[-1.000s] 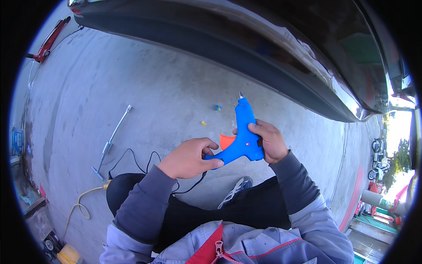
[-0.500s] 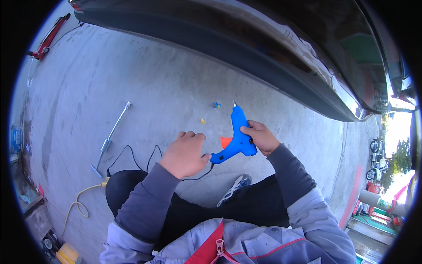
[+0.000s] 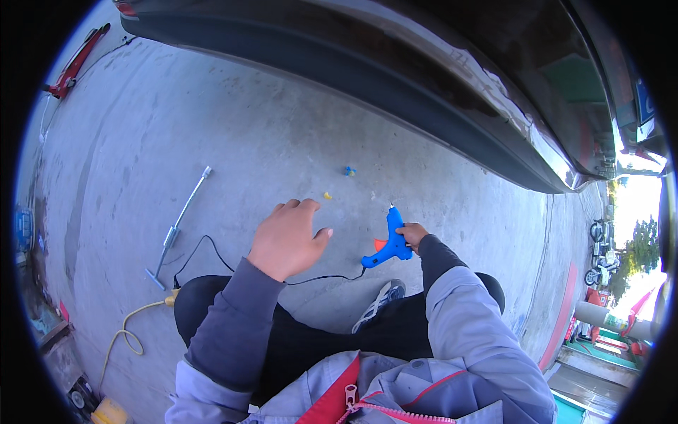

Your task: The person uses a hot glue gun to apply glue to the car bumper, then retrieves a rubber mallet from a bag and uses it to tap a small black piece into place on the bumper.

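Note:
A blue glue gun [image 3: 388,251] with an orange trigger and metal nozzle is low over or on the concrete floor, right of centre; I cannot tell whether it touches the floor. My right hand [image 3: 413,233] grips its body from the right. My left hand [image 3: 286,237] hovers to its left, fingers apart and slightly curled, holding nothing. A black cord [image 3: 321,277] runs from the handle leftward to a yellow connector [image 3: 170,300] by my left knee. A small yellow bit [image 3: 327,196] and a small blue-and-yellow object [image 3: 349,171] lie beyond my hands.
A dark glossy vehicle body [image 3: 353,63] overhangs the top. A metal bar tool [image 3: 185,209] and a coiled yellow cable [image 3: 127,332] lie at left, a red floor jack [image 3: 76,65] at upper left. Motorbikes [image 3: 599,272] and assorted clutter stand along the right edge.
My left hand has released the handle and moved up-left. My right hand has carried the glue gun farther away and down toward the floor, so it appears smaller and its nozzle sits lower.

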{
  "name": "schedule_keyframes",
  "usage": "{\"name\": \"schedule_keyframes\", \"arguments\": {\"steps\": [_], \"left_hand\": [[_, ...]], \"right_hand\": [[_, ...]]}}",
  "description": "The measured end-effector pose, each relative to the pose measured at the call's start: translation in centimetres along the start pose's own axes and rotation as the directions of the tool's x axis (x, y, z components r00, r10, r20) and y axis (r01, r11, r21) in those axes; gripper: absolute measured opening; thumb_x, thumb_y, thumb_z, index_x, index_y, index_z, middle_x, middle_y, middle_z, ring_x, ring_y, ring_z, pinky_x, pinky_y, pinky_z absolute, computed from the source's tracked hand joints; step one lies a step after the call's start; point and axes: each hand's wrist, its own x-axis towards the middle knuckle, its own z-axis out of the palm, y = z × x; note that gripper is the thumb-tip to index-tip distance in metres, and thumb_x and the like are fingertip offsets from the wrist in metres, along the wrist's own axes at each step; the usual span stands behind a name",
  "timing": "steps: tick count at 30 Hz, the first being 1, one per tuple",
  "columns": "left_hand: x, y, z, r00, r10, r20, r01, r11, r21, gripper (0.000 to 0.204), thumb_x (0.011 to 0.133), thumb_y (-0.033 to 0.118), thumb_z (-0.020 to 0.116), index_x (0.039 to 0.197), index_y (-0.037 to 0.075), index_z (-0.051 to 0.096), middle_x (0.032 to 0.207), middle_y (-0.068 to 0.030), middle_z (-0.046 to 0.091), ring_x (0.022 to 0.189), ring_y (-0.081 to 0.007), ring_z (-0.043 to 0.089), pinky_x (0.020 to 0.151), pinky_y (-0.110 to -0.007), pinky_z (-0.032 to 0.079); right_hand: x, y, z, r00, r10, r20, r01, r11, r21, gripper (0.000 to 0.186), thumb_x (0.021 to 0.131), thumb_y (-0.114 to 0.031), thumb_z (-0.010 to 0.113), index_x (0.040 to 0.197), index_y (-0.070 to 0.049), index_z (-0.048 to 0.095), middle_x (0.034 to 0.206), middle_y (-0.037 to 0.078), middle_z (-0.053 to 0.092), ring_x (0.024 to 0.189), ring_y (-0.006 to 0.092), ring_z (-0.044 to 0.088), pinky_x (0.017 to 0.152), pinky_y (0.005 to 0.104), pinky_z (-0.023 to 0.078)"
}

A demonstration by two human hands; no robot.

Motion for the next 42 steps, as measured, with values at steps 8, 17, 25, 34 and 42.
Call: {"name": "schedule_keyframes", "arguments": {"steps": [8,17,25,34,42], "left_hand": [[-0.5,0.7,-0.5,1.000,-0.017,0.007,0.017,1.000,0.018,0.048,0.090,0.031,0.069,0.127,0.001,0.060,0.116,-0.0161,0.066,0.112,-0.0347,0.061,0.093,-0.045,0.053],[-0.6,1.0,-0.2,1.000,0.003,-0.007,-0.003,1.000,0.026,0.049,0.089,0.032,0.070,0.126,0.002,0.060,0.114,-0.0162,0.066,0.110,-0.0350,0.062,0.092,-0.045,0.053],[-0.6,-0.2,-0.2,1.000,0.008,0.009,-0.008,0.999,0.039,0.051,0.088,0.036,0.071,0.126,0.003,0.061,0.117,-0.0188,0.066,0.111,-0.0381,0.061,0.094,-0.047,0.052],[1.2,-0.2,-0.6,0.997,0.013,0.082,-0.012,1.000,-0.011,0.058,0.087,0.043,0.070,0.130,0.005,0.061,0.125,-0.0168,0.066,0.119,-0.0332,0.061,0.098,-0.043,0.051],[1.8,-0.6,-0.2,0.997,-0.023,0.079,0.022,1.000,0.012,0.059,0.087,0.046,0.070,0.129,0.005,0.062,0.123,-0.0152,0.067,0.115,-0.0325,0.064,0.097,-0.042,0.051]], "right_hand": [[-2.4,-2.8,-0.3,0.992,-0.053,-0.111,0.001,0.907,-0.421,0.043,0.083,-0.038,0.071,0.088,0.004,0.075,0.086,0.018,0.075,0.075,0.0275,0.073,0.071,0.0387,0.058],[-4.2,-8.0,2.5,0.975,-0.086,-0.203,-0.032,0.856,-0.516,0.047,0.079,-0.045,0.073,0.082,0.002,0.076,0.083,0.018,0.075,0.076,0.0292,0.074,0.075,0.0409,0.058],[-3.4,-7.4,2.9,0.976,-0.090,-0.201,-0.036,0.834,-0.551,0.058,0.079,-0.060,0.069,0.084,-0.002,0.078,0.089,0.018,0.075,0.090,0.0315,0.074,0.084,0.0424,0.056],[-13.5,-15.7,1.7,0.921,-0.384,-0.060,0.227,0.656,-0.719,0.061,0.090,-0.055,0.057,0.119,-0.003,0.069,0.117,0.019,0.071,0.111,0.0348,0.068,0.094,0.0464,0.052],[-15.2,-14.5,-4.8,0.911,-0.380,0.158,0.364,0.565,-0.740,0.078,0.090,-0.065,0.060,0.129,0.002,0.061,0.117,0.024,0.069,0.112,0.0383,0.065,0.097,0.0429,0.050]]}}
